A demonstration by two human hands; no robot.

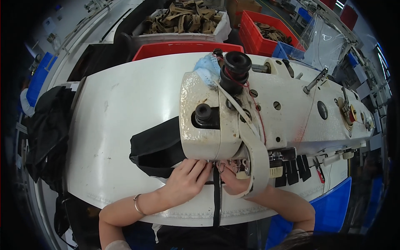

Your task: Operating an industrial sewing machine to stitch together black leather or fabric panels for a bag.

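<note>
My left hand (188, 180) is closed, its bent fingers pressed together on the near edge of a black fabric piece (155, 143) at the sewing machine's needle area. The fabric stands up in a loop to the left of the machine head (200, 93). A narrow black zipper (217, 198) runs from between my hands toward me and over the table's front edge. On its right side my right hand (231, 180) has its fingers drawn in near the presser foot. A curved pale guard (259, 166) and the machine hide part of that hand, and its grip is not visible.
Right of the hands, several black strips (293, 170) and red-handled snips (319, 171) lie by the machine. A blue bin (333, 204) sits at the right front. Red crates (266, 25) and a white bin of tan straps (187, 18) stand behind. Black cloth (50, 129) hangs at left.
</note>
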